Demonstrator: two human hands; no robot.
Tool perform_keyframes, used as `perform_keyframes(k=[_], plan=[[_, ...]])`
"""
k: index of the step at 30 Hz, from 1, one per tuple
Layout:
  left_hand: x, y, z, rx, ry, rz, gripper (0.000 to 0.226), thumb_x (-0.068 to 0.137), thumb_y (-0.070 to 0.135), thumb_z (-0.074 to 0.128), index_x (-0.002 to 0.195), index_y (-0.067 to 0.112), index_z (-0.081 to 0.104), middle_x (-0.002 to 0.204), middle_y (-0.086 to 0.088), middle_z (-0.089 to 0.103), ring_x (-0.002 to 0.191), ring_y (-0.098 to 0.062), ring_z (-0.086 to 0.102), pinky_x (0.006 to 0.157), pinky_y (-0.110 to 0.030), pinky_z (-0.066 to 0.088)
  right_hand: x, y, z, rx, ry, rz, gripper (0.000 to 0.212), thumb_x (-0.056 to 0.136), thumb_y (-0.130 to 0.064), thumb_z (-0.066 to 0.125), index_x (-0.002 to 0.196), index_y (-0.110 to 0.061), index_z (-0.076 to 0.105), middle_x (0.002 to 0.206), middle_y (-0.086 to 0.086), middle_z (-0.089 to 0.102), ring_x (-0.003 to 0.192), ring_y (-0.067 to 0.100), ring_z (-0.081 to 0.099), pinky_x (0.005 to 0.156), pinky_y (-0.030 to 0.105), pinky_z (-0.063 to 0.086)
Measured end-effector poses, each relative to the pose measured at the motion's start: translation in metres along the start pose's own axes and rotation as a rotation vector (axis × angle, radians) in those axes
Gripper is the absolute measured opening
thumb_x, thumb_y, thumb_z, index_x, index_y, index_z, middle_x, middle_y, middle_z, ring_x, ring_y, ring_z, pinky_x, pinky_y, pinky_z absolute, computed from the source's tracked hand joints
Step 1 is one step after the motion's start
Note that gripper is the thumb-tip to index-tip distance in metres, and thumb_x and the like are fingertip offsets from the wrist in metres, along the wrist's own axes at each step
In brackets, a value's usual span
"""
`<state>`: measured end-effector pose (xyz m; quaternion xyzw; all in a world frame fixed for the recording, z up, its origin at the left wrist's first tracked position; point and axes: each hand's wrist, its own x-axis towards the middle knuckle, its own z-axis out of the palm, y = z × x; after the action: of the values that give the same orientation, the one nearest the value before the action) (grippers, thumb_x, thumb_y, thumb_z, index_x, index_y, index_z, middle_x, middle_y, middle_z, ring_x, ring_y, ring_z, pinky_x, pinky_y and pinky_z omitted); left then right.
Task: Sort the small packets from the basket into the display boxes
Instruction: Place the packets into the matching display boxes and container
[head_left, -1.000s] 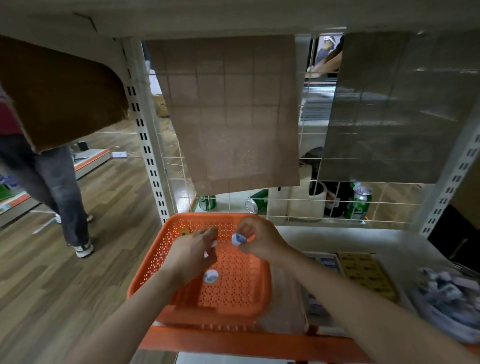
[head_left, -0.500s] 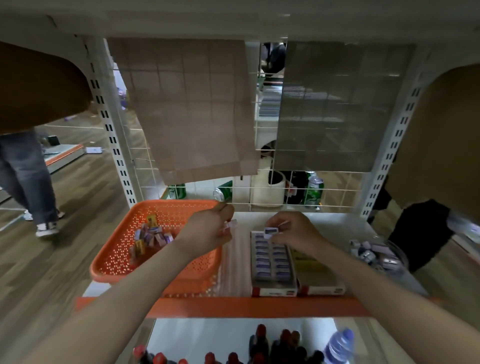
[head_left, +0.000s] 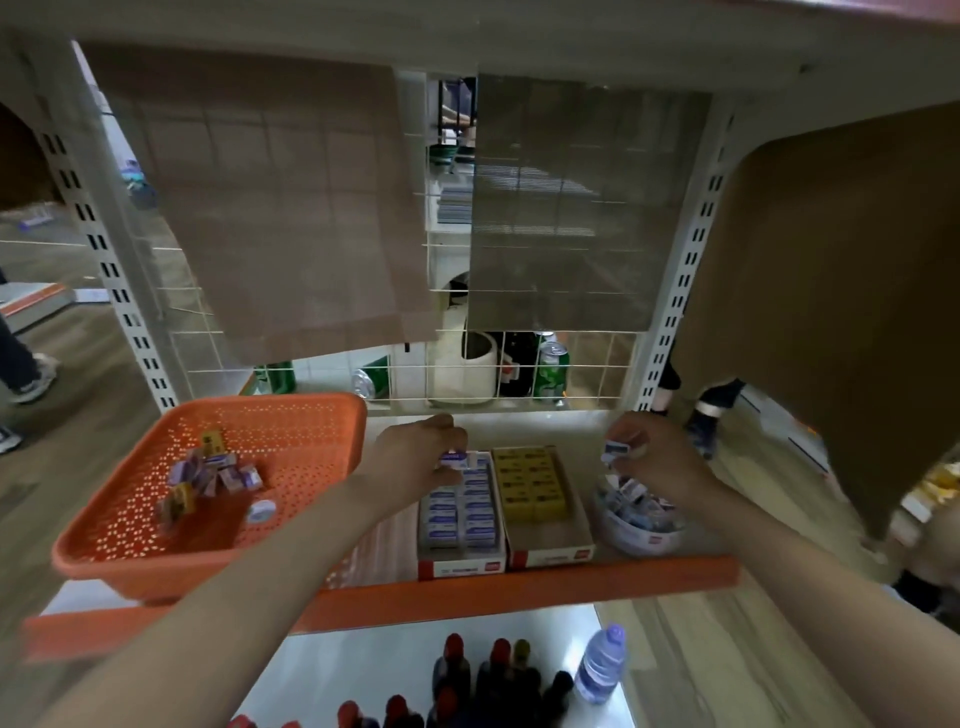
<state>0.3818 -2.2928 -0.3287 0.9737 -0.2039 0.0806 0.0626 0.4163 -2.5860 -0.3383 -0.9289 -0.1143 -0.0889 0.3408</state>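
Note:
An orange perforated basket (head_left: 311, 415) stands on the left of the shelf with several small purple and yellow packets (head_left: 215, 475) heaped in it. Right of it sit two display boxes: one (head_left: 462, 564) holding purple-white packets, one (head_left: 550, 551) holding yellow packets. My left hand (head_left: 415, 457) pinches a small purple-white packet (head_left: 453, 459) over the far end of the purple box. My right hand (head_left: 654, 462) pinches another small packet (head_left: 615, 448) above a round white tub (head_left: 636, 535) filled with mixed packets.
A wire grid backs the shelf, with cans (head_left: 551, 371) and a white container (head_left: 470, 371) behind it. The orange shelf edge (head_left: 519, 590) runs along the front. Bottles (head_left: 483, 675) and a water bottle (head_left: 600, 665) stand on the lower shelf. A person's feet (head_left: 23, 384) are at far left.
Both hands moved right from the basket. My left hand now holds its packet over the purple box; my right hand went from that box to above the round tub.

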Motion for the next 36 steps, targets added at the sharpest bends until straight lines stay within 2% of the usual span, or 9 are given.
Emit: perform_keyframes(k=[3,8,11,15,17,22,29,32,36], plan=[[0.005,0.006,0.002,-0.006,-0.007,0.003,0.026,0.091,0.031,0.057,0.116,0.022,0.056,0.118,0.005,0.049,0.099,-0.015,0.058,0.078,-0.027,0.045,-0.007,0.018,-0.016,-0.093,0.026,0.038,0.031,0.065,0.008,0.068,0.065,-0.022,0.056,0.075,0.003,0.063,0.077,0.024,0.061,0.071,0.038,0.047],[0.009,0.012,0.007,0.003,0.004,0.027,0.026,0.092,0.031,0.055,0.118,0.025,0.055,0.122,0.007,0.046,0.102,-0.015,0.057,0.080,-0.024,0.043,-0.013,0.031,-0.026,-0.111,-0.009,0.073,0.036,0.066,0.007,0.068,0.065,-0.027,0.056,0.075,-0.004,0.061,0.078,0.019,0.060,0.074,0.037,0.048],[0.010,0.012,0.009,0.017,0.004,0.026,0.026,0.093,0.032,0.055,0.118,0.026,0.055,0.122,0.007,0.046,0.103,-0.014,0.057,0.078,-0.024,0.043,-0.013,0.032,-0.025,-0.126,-0.043,0.064,0.035,0.066,0.006,0.069,0.071,-0.026,0.057,0.083,-0.001,0.063,0.086,0.023,0.061,0.078,0.039,0.049],[0.010,0.011,0.010,0.008,-0.002,0.025,0.027,0.092,0.031,0.055,0.119,0.026,0.054,0.123,0.007,0.046,0.105,-0.015,0.057,0.080,-0.025,0.044,-0.013,0.028,-0.025,-0.305,-0.106,0.135,0.030,0.071,-0.012,0.073,0.087,-0.031,0.056,0.101,-0.007,0.063,0.102,0.017,0.059,0.084,0.031,0.042],[0.010,0.011,0.011,-0.013,-0.006,0.018,0.027,0.092,0.031,0.056,0.118,0.025,0.055,0.122,0.007,0.046,0.103,-0.015,0.057,0.081,-0.026,0.045,-0.014,0.022,-0.026,-0.331,-0.091,0.131,0.027,0.074,-0.018,0.072,0.090,-0.034,0.056,0.107,-0.010,0.063,0.107,0.015,0.058,0.090,0.033,0.040],[0.011,0.014,0.012,-0.069,0.011,0.004,0.027,0.090,0.031,0.059,0.115,0.023,0.057,0.119,0.007,0.048,0.097,-0.015,0.057,0.079,-0.025,0.046,-0.012,-0.008,-0.009,-0.129,-0.002,-0.016,0.027,0.074,-0.014,0.075,0.089,-0.031,0.060,0.094,-0.013,0.061,0.101,0.014,0.060,0.092,0.037,0.044],[0.006,0.019,0.009,-0.130,0.090,0.013,0.023,0.087,0.029,0.063,0.100,0.015,0.050,0.102,0.002,0.052,0.084,-0.016,0.055,0.067,-0.026,0.041,-0.009,-0.065,0.054,0.093,-0.195,-0.213,0.032,0.070,-0.017,0.081,0.098,-0.019,0.066,0.097,-0.008,0.066,0.095,0.009,0.061,0.089,0.035,0.050],[0.001,0.013,0.008,-0.194,0.111,0.004,0.023,0.085,0.028,0.065,0.096,0.014,0.051,0.098,-0.001,0.054,0.083,-0.020,0.058,0.070,-0.032,0.048,-0.007,-0.075,0.069,0.150,-0.176,-0.237,0.021,0.073,-0.016,0.079,0.091,-0.018,0.066,0.089,-0.009,0.066,0.089,0.007,0.062,0.087,0.037,0.051],[-0.005,0.001,0.011,-0.280,0.094,-0.031,0.021,0.086,0.026,0.066,0.095,0.015,0.051,0.097,-0.001,0.058,0.085,-0.019,0.059,0.075,-0.039,0.052,-0.006,-0.083,0.078,0.238,-0.117,-0.241,0.015,0.075,-0.018,0.075,0.086,-0.022,0.066,0.088,-0.011,0.067,0.091,0.007,0.063,0.087,0.042,0.051]])
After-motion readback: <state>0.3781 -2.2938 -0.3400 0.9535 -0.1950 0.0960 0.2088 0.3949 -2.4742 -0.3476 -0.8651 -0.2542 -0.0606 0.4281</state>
